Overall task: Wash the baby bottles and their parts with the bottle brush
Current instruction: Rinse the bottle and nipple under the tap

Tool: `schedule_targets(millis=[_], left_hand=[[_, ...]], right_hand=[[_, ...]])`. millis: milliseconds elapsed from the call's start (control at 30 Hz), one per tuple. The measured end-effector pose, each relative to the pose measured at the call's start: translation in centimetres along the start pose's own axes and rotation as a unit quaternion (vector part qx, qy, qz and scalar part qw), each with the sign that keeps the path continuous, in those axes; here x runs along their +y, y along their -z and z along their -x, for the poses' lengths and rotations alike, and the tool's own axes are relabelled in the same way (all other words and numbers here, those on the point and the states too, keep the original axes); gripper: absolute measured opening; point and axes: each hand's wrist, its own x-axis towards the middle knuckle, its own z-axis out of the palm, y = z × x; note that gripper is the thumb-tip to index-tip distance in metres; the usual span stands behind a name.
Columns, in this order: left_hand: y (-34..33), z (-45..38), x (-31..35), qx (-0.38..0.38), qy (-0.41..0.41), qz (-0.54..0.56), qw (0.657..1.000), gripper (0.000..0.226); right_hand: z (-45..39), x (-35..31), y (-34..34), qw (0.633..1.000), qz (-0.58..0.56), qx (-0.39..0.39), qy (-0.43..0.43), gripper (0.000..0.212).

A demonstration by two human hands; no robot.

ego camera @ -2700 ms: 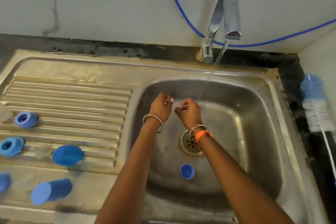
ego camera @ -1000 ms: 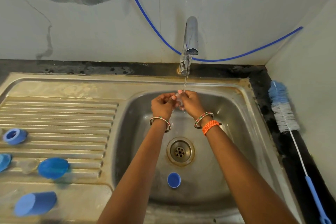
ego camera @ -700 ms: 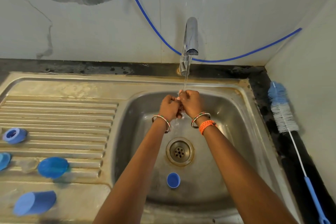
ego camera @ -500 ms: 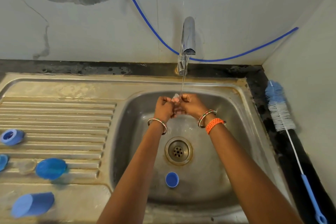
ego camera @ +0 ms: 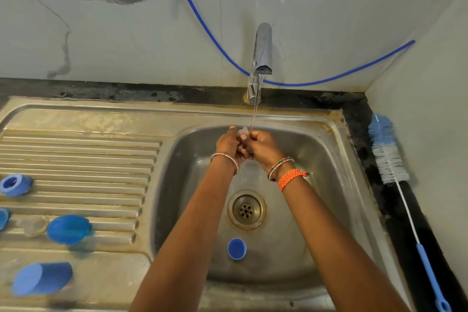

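**Clear part held under the running tap**

A small clear part [ego camera: 243,132] is held between both hands over the sink basin [ego camera: 326,185], right under the thin stream of water [ego camera: 254,115] falling from the tap [ego camera: 262,50]. The left hand [ego camera: 229,143] is curled, with its fingertips pinched on the part; the right hand [ego camera: 263,147] is curled against it from the other side, and the two hands are pressed together. What kind of part it is cannot be made out: it is see-through and mostly covered by the fingers.

Inside the basin, a small blue cap [ego camera: 237,249] is seen lying near the front, just below the drain [ego camera: 247,210], open side up and apart from the hands.

On the ribbed drainboard [ego camera: 83,159] at the left, a blue ring [ego camera: 14,184], a blue dome-shaped cap [ego camera: 69,229] and a blue cup-shaped cover [ego camera: 41,278] on its side are laid out, all blurred. A clear piece [ego camera: 34,226] beside the dome cap is barely distinguishable, and another blue piece [ego camera: 3,218] is cut off by the left edge.

The bottle brush [ego camera: 395,172] is left lying on the dark tabletop [ego camera: 359,114] strip to the right of the sink, bristles toward the wall, its blue handle [ego camera: 431,278] running out at the bottom corner.
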Motion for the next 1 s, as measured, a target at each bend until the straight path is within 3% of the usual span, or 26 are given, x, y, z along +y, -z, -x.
schedule_targets(millis=[67,133,200,267,367,433,500,633,667,733,800,1000], left_hand=[[0.2,-0.3,0.0,-0.008,-0.025,-0.063,0.998,0.026],[0.1,0.0,-0.7,-0.034,-0.103,-0.145,0.984,0.015],[0.3,0.1,-1.9,-0.033,-0.219,-0.275,0.936,0.019],[0.4,-0.1,-2.6,0.015,-0.269,-0.333,0.904,0.023],[0.3,-1.0,-2.1,0.072,-0.177,-0.218,0.957,0.027],[0.3,-1.6,-1.5,0.056,-0.096,-0.145,0.983,0.035],[0.8,-1.7,-0.8,0.017,-0.031,-0.135,0.990,0.038],[2.1,-1.7,0.1,-0.038,0.035,-0.163,0.985,0.043],[2.3,-1.7,0.2,-0.040,0.045,-0.152,0.987,0.044],[2.4,-1.8,0.1,-0.056,0.060,-0.124,0.989,0.040],[2.1,-1.6,0.0,-0.076,0.068,-0.094,0.990,0.037],[1.4,-1.5,-0.2,-0.108,0.061,-0.114,0.986,0.044]], right_hand=[[0.1,0.2,0.1,0.999,-0.021,0.028,-0.011,0.014],[-0.2,0.3,0.0,0.992,-0.067,0.098,-0.043,0.019],[-0.8,0.4,-0.2,0.979,-0.121,0.147,-0.073,0.025],[-1.1,0.4,-0.6,0.983,-0.080,0.157,-0.056,0.029],[-0.4,0.8,-0.8,0.980,0.102,0.152,0.081,0.026],[0.7,0.9,-0.5,0.945,0.211,0.133,0.210,0.012],[1.3,1.2,0.3,0.898,0.302,0.093,0.306,0.019],[1.2,1.7,3.1,0.747,0.530,0.048,0.398,0.031],[1.1,1.6,3.7,0.727,0.554,0.046,0.403,0.030],[1.2,1.2,4.1,0.735,0.554,0.046,0.389,0.026],[1.4,1.0,4.1,0.769,0.522,0.040,0.366,0.030],[2.0,0.2,1.8,0.925,0.281,0.092,0.236,0.048]])
